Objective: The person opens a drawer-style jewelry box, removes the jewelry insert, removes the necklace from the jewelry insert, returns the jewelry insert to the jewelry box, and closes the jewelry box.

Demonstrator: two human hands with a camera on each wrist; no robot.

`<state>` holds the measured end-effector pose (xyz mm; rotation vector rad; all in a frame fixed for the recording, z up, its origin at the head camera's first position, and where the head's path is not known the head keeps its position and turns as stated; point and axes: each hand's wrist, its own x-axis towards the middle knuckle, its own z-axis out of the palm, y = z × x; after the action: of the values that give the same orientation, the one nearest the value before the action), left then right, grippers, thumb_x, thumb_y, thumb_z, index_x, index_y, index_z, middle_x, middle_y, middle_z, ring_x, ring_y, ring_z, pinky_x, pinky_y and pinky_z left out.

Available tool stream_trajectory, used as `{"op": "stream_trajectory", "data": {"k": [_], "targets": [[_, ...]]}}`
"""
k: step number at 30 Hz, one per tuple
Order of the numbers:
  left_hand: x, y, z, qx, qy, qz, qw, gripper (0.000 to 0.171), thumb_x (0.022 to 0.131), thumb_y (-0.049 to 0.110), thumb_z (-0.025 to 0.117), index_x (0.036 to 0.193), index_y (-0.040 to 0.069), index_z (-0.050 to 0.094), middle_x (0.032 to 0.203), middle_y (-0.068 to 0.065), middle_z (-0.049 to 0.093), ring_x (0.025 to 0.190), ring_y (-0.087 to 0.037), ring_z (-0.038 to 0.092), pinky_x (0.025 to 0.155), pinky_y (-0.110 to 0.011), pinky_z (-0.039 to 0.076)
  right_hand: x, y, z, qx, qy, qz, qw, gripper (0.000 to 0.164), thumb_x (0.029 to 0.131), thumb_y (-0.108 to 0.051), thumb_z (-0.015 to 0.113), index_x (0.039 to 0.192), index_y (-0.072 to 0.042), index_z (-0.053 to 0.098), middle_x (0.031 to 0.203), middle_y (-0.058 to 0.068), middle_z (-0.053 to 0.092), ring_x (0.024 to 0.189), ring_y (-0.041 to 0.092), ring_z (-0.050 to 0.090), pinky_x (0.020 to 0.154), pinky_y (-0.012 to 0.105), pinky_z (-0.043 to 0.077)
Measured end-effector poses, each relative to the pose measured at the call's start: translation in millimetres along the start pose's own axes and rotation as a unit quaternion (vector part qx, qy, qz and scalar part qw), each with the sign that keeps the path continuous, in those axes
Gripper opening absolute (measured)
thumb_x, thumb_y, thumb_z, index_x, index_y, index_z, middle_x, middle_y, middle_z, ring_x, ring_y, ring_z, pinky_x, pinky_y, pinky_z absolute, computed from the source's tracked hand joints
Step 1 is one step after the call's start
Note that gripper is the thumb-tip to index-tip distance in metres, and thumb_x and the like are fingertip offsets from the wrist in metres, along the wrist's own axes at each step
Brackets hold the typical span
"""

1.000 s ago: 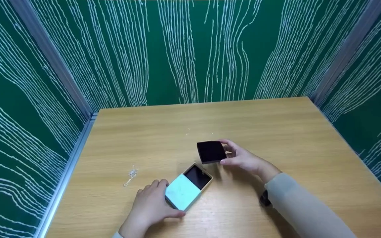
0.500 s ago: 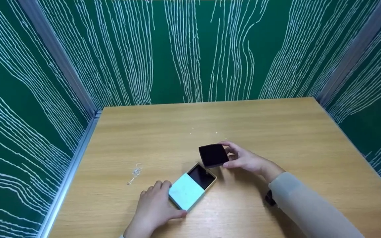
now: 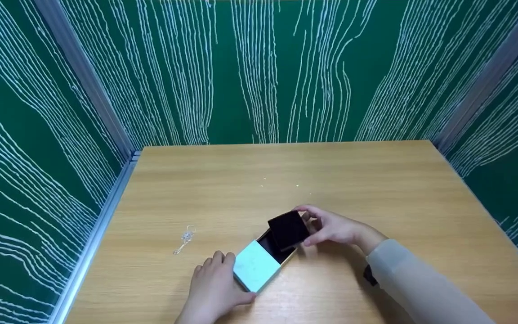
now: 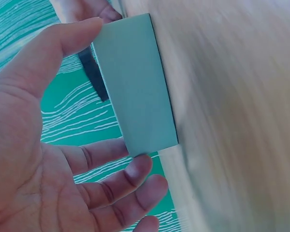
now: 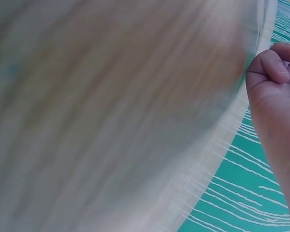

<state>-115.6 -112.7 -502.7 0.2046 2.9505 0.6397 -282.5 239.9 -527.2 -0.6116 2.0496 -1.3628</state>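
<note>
A turquoise slide-out jewellery box (image 3: 257, 266) rests on the table, its dark-lined drawer (image 3: 265, 240) partly pulled out. My left hand (image 3: 214, 288) grips the turquoise sleeve between thumb and fingers; the left wrist view shows the box's narrow side (image 4: 135, 87) between them. Over the drawer's exposed part, my right hand (image 3: 333, 227) pinches a black square pad (image 3: 288, 229) by its right edge. The pad is tilted and covers much of the drawer. In the right wrist view the right hand (image 5: 270, 92) has curled fingers, and the pad is hidden there.
A thin silver necklace (image 3: 187, 236) lies on the wooden table (image 3: 353, 171) to the left of the box. Several tiny white specks dot the table behind the pad. Green walls with white lines stand around the back and sides.
My right hand has brought the black pad down and nearer, from behind the drawer to over it. My left hand keeps its grip on the box. The whole view has shifted slightly.
</note>
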Motion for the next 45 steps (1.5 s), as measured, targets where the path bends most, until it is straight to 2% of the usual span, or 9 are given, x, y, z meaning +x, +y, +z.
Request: {"op": "stream_trajectory", "data": {"k": [2,4,8,12,18,23,35,41,45], "targets": [[-0.4,-0.1,0.8,-0.001,0.001,0.001,1.0000,0.098,0.064,0.066,0.103,0.132,0.004,0.069,0.119,-0.012,0.067,0.105,-0.029,0.064,0.094,-0.062,0.055,1,0,2,-0.002,-0.009,0.000,1.000,0.095,0.089,-0.009,0.093,0.169,-0.020,0.043,0.152,0.021,0.047,0.135,0.036,0.053,0.121,0.050,0.038],[-0.6,0.1,0.1,-0.003,-0.001,0.001,1.0000,0.099,0.064,0.066,0.103,0.133,0.004,0.068,0.119,-0.012,0.067,0.105,-0.029,0.064,0.094,-0.061,0.055,1,-1,4,-0.012,-0.014,-0.002,1.000,0.095,0.088,-0.008,0.094,0.169,-0.019,0.044,0.150,0.019,0.049,0.131,0.034,0.051,0.118,0.047,0.038],[-0.9,0.2,-1.3,-0.007,-0.008,-0.002,0.9999,0.101,0.064,0.065,0.104,0.136,0.003,0.068,0.121,-0.012,0.067,0.106,-0.030,0.064,0.095,-0.062,0.055,5,-4,6,-0.028,-0.030,-0.005,0.999,0.097,0.087,-0.006,0.095,0.169,-0.019,0.044,0.147,0.018,0.050,0.123,0.033,0.051,0.110,0.044,0.043],[-0.4,-0.3,-1.0,-0.004,-0.001,-0.001,1.0000,0.100,0.063,0.064,0.104,0.133,0.004,0.067,0.118,-0.011,0.066,0.103,-0.028,0.063,0.093,-0.060,0.055,13,-12,4,-0.053,-0.048,0.003,0.997,0.096,0.087,-0.006,0.096,0.168,-0.023,0.048,0.148,0.017,0.052,0.121,0.032,0.050,0.109,0.044,0.045],[-1.4,-1.2,0.7,0.001,0.008,-0.003,1.0000,0.096,0.062,0.065,0.104,0.127,0.006,0.067,0.113,-0.009,0.065,0.099,-0.027,0.062,0.090,-0.057,0.055,23,-26,2,-0.097,-0.076,0.009,0.992,0.093,0.085,-0.010,0.098,0.164,-0.029,0.053,0.148,0.016,0.055,0.120,0.031,0.049,0.108,0.044,0.044],[-1.1,-0.8,1.4,-0.001,0.005,0.002,1.0000,0.096,0.063,0.064,0.104,0.129,0.005,0.067,0.114,-0.010,0.066,0.101,-0.028,0.063,0.091,-0.058,0.055,27,-30,1,-0.133,-0.092,0.007,0.987,0.091,0.083,-0.010,0.099,0.161,-0.028,0.056,0.144,0.014,0.058,0.116,0.030,0.052,0.106,0.044,0.045],[1.6,-1.5,1.0,-0.001,-0.003,0.000,1.0000,0.099,0.064,0.064,0.104,0.134,0.005,0.067,0.119,-0.012,0.066,0.105,-0.031,0.065,0.092,-0.060,0.054,39,-37,12,-0.167,-0.132,-0.004,0.977,0.092,0.080,-0.010,0.101,0.160,-0.029,0.059,0.127,0.010,0.066,0.114,0.029,0.058,0.106,0.045,0.048],[1.6,-2.8,2.1,-0.003,-0.004,0.000,1.0000,0.099,0.064,0.064,0.103,0.134,0.005,0.067,0.118,-0.012,0.066,0.105,-0.030,0.064,0.092,-0.060,0.054,41,-35,19,-0.169,-0.134,0.002,0.976,0.094,0.081,-0.011,0.100,0.162,-0.031,0.057,0.124,0.006,0.064,0.110,0.026,0.057,0.102,0.040,0.048],[1.5,-3.9,2.3,-0.001,-0.002,0.001,1.0000,0.098,0.064,0.065,0.103,0.133,0.005,0.067,0.117,-0.011,0.065,0.104,-0.030,0.064,0.092,-0.060,0.055,41,-34,21,-0.161,-0.138,0.008,0.977,0.097,0.084,-0.016,0.099,0.167,-0.027,0.052,0.125,0.006,0.064,0.111,0.026,0.056,0.103,0.040,0.047]]}}
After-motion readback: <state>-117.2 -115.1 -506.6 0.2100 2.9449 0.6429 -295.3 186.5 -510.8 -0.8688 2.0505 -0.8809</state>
